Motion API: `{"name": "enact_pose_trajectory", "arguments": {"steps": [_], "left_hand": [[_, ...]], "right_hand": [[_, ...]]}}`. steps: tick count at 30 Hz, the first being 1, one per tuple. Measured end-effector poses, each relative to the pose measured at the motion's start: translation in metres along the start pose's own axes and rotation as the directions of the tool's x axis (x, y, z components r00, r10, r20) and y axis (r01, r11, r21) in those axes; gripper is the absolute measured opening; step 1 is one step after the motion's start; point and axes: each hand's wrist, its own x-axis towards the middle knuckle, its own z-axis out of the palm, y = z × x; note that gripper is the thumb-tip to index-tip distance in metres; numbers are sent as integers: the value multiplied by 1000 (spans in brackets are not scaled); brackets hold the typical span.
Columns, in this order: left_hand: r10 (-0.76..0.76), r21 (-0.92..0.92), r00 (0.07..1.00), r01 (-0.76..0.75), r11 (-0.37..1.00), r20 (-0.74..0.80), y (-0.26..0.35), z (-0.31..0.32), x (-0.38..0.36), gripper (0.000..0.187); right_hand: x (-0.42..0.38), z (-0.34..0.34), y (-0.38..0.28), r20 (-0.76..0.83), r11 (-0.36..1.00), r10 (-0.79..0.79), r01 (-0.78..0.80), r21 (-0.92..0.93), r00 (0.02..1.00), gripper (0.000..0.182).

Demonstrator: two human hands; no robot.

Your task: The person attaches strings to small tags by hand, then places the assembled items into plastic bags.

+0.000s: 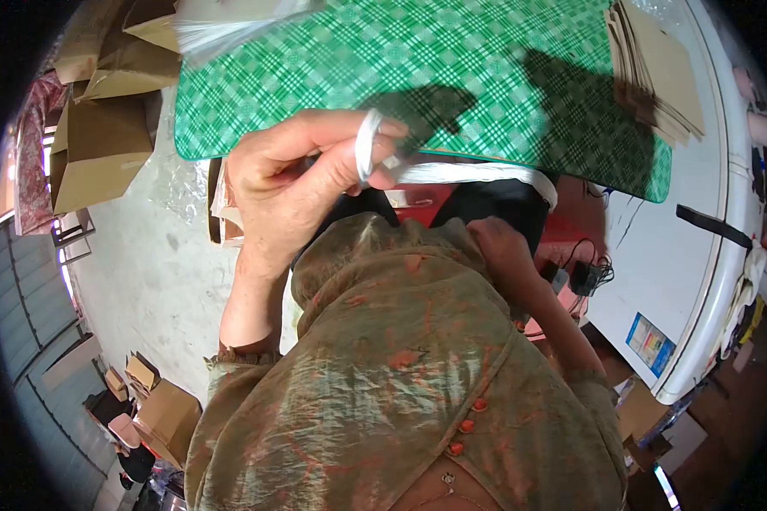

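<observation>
My left hand (pixel 294 175) is raised just in front of the table edge, thumb and fingers pinched together. A white band (pixel 367 146) loops around these fingertips. From the pinch, a bundle of thin white strands (pixel 477 174) runs right along the table edge, over my dark-clad lap, and bends down at its far end. My right hand (pixel 496 241) is low against my shirt front, below that bundle; its fingertips are shadowed and partly hidden.
A green checked cloth (pixel 452 60) covers the table. Clear-and-white strips (pixel 239 30) lie at its far left, flat cardboard pieces (pixel 660 77) at its right. Cardboard boxes (pixel 102 149) stand left. A white appliance (pixel 648 281) is at right, near a black adapter with cords (pixel 585 278).
</observation>
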Motion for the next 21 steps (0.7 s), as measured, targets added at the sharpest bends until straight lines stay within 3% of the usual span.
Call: {"name": "enact_pose_trajectory", "arguments": {"steps": [1,4,7,9,10,11,12,13,14,15,17,19,21], "left_hand": [[-13,3,1000,13,1000,12,3,0,0,14],[-52,25,998,51,998,41,9,3,3,13],[-132,31,987,129,991,96,6,10,3,13],[-72,-14,987,75,997,146,-7,19,1,14],[17,82,985,-31,996,170,-11,20,3,15],[101,174,975,-137,975,199,-14,21,6,16],[210,208,963,-243,947,171,-17,24,9,16],[221,240,963,-253,937,153,-19,23,9,16],[221,259,967,-248,933,127,-17,21,11,16],[220,279,970,-240,930,100,-16,18,11,16],[208,322,976,-215,922,56,-15,11,12,18],[185,360,982,-183,915,31,-19,5,10,20],[152,395,988,-153,906,35,-29,2,8,20]], "right_hand": [[6,-3,-1,-6,999,26,-26,-25,1000,24],[30,-16,-9,-290,987,-130,152,52,948,23],[55,-63,-54,-412,958,-60,169,233,909,22],[72,-87,-75,-469,900,-86,270,342,879,20],[81,-89,-83,-481,832,-36,293,472,876,23],[88,-91,-92,-483,744,12,315,590,875,27],[91,-101,-111,-282,478,110,199,856,953,33],[97,-98,-116,-220,346,127,165,924,967,35],[103,-84,-119,-210,281,143,164,946,967,33],[102,-75,-116,-102,261,92,75,962,991,28],[94,-65,-121,61,250,30,-67,966,998,20],[88,-84,-134,31,598,-96,33,801,995,16],[88,-108,-139,-31,677,-141,119,726,989,10]]}}
